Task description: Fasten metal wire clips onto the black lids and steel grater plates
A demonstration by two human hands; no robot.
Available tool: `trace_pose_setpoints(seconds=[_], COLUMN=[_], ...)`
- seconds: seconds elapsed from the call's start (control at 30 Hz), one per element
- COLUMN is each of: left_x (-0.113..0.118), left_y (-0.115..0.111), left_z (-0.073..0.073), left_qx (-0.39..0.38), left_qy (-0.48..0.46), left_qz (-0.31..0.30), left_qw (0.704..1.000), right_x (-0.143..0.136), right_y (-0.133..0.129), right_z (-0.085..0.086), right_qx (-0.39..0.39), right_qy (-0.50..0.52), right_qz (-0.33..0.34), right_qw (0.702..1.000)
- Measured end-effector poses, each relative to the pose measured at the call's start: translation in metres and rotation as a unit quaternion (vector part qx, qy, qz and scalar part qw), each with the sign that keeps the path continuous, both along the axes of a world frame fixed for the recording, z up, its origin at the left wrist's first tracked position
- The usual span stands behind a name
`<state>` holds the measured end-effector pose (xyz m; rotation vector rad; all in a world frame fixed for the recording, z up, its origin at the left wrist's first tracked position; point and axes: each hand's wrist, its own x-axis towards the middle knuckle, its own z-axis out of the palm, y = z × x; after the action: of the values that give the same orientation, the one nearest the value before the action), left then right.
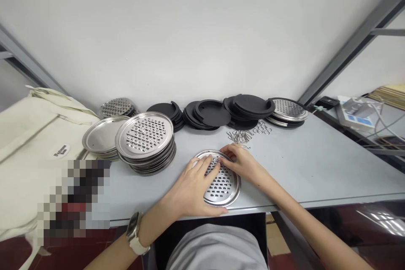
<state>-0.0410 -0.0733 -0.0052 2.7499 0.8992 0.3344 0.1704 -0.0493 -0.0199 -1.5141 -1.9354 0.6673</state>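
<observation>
A round metal grater disc (220, 185) with rows of punched holes lies on the table near the front edge. My left hand (193, 185) rests over its left side, fingers stretched out across the holes and thumb along the front rim. On the far right rim, my right hand (238, 161) has its fingers curled and closed at the disc's edge, the thumb reaching in over the holes. Left of my hands stands a tall stack of similar grater discs (145, 137). Beside it is a stack of plain metal discs (104, 135).
Along the wall stand piles of black round holders (211, 113). Small metal clips (239, 136) and rings (262, 128) lie before them. Grater discs in black holders (287, 109) sit at the back right. A cream cloth (34, 135) covers the left side.
</observation>
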Motion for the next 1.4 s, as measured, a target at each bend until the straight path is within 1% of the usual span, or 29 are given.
trace_pose_setpoints(seconds=[0.23,0.4,0.57,0.63,0.77,0.87,0.93,1.0,1.1,1.2,1.27,1.4], left_x=[0.0,-0.003,-0.009,-0.013,-0.02,-0.022,-0.022,-0.022,-0.023,-0.024,-0.024,-0.025], left_y=[0.003,0.002,0.0,-0.002,-0.007,-0.009,-0.009,-0.008,-0.007,-0.007,-0.007,-0.007], left_z=[-0.002,-0.003,-0.006,-0.008,-0.015,-0.021,-0.023,-0.025,-0.025,-0.025,-0.025,-0.025], left_qx=[0.005,0.007,0.029,0.032,0.044,0.041,0.037,0.034,0.024,0.012,0.006,-0.001], left_qy=[0.01,0.019,0.007,0.005,-0.021,-0.058,-0.084,-0.101,-0.114,-0.118,-0.118,-0.12], left_qz=[-0.018,-0.011,0.009,0.03,0.104,0.159,0.182,0.193,0.196,0.199,0.197,0.191], left_qw=[1.0,1.0,1.0,0.999,0.993,0.985,0.979,0.975,0.974,0.973,0.973,0.974], right_x=[-0.005,-0.004,-0.005,-0.004,-0.002,-0.001,-0.004,-0.008,-0.017,-0.026,-0.03,-0.031], right_y=[0.002,0.003,0.002,0.0,-0.005,-0.009,-0.012,-0.015,-0.021,-0.026,-0.028,-0.027], right_z=[0.007,0.006,0.004,0.003,0.0,-0.001,0.001,0.007,0.016,0.021,0.02,0.017], right_qx=[0.006,0.011,0.016,0.018,0.033,0.073,0.113,0.137,0.139,0.129,0.124,0.123], right_qy=[-0.026,-0.022,0.0,0.011,0.022,0.012,-0.004,-0.015,-0.025,-0.035,-0.041,-0.055], right_qz=[-0.01,-0.005,-0.01,-0.019,-0.05,-0.052,-0.032,0.008,0.096,0.173,0.193,0.196], right_qw=[1.0,1.0,1.0,1.0,0.998,0.996,0.993,0.99,0.985,0.976,0.972,0.971])
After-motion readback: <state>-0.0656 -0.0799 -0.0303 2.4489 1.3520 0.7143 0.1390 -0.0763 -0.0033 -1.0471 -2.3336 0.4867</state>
